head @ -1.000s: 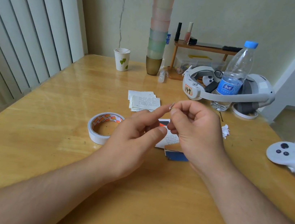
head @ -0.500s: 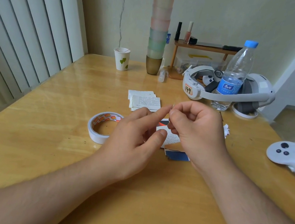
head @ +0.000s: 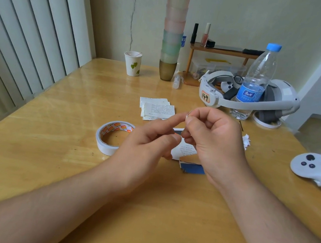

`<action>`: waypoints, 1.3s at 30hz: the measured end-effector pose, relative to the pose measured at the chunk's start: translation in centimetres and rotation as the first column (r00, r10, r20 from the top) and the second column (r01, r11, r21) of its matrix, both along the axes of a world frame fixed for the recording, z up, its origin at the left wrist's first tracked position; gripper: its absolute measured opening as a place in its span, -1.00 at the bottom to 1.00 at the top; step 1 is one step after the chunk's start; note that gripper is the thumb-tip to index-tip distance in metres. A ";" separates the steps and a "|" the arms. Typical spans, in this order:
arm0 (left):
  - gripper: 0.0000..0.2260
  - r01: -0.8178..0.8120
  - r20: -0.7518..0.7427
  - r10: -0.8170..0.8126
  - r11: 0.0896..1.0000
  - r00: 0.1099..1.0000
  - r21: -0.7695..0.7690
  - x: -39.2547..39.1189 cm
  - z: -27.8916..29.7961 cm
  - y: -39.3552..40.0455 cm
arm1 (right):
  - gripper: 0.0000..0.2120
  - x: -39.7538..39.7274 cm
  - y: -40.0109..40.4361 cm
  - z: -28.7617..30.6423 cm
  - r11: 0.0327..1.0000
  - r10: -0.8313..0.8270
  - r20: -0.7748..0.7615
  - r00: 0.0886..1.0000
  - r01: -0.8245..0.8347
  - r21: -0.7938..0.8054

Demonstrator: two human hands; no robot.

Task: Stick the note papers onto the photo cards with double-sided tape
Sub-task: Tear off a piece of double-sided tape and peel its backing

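Note:
My right hand (head: 212, 141) hovers above the table and pinches a tiny piece of tape (head: 187, 116) between thumb and forefinger. My left hand (head: 148, 142) reaches its straight index finger to that piece, the thumb held below it. Under the hands lies a note paper (head: 185, 150) on a photo card, mostly hidden. A blue photo card (head: 192, 168) pokes out beneath it. The double-sided tape roll (head: 112, 137) lies flat to the left. A stack of note papers (head: 157, 109) sits behind the hands.
White paper scraps (head: 246, 141) lie right of my right hand. A water bottle (head: 255, 83) and a white headset (head: 247, 98) stand at the back right, and a controller (head: 314, 167) lies by the right edge. A paper cup (head: 132, 64) and stacked cups (head: 173, 30) stand at the back.
Both hands stay almost in place; my fingertips keep working at the small tape piece, with only slight shifts of the left thumb and index finger.

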State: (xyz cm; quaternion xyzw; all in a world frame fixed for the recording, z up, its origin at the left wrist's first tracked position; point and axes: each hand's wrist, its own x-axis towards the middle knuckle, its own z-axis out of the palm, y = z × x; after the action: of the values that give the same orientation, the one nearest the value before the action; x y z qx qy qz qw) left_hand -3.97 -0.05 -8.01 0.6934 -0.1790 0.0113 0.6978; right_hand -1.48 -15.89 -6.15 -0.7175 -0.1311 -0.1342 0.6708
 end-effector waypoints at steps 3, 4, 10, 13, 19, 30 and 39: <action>-0.60 0.040 -0.075 -0.048 0.994 0.996 -0.104 0.1 0.1 0.0 | -0.90 -0.1 0.2 0.2 0.999 0.016 -0.015 1.000 -0.015 0.038; -0.60 0.046 -0.096 -0.059 0.991 0.994 -0.128 0.1 0.1 0.0 | -0.90 -0.1 0.2 0.2 0.998 0.020 -0.023 1.000 -0.019 0.054; -0.62 0.081 -0.145 -0.113 0.973 0.983 -0.215 0.0 0.4 0.0 | -0.78 -0.3 0.5 0.3 0.996 0.040 -0.031 0.999 -0.037 0.086; -0.60 0.091 -0.165 -0.133 0.966 0.977 -0.242 0.1 0.5 -0.1 | -0.72 -0.4 0.5 0.4 0.994 0.046 -0.047 0.998 -0.041 0.102; -0.52 0.182 -0.226 -0.276 0.914 0.934 -0.364 0.0 0.8 0.1 | -0.62 -0.5 0.7 0.4 0.983 0.112 -0.100 0.989 -0.096 0.158; -0.42 -0.185 0.291 0.096 0.937 0.952 0.297 -0.1 -0.4 0.4 | -0.86 -0.5 0.1 0.9 0.989 0.068 -0.193 0.979 -0.041 0.141; -0.44 -0.211 0.280 0.130 0.935 0.951 0.284 0.0 -0.4 0.5 | -0.71 -0.5 0.2 1.2 0.984 0.066 -0.225 0.972 -0.027 0.174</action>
State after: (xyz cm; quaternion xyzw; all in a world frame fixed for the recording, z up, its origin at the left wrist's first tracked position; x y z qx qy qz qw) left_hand -3.93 0.45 -8.37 0.8000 -0.2061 0.1336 0.5475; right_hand -2.00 -15.72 -4.92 -0.6651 -0.0576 -0.0453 0.7432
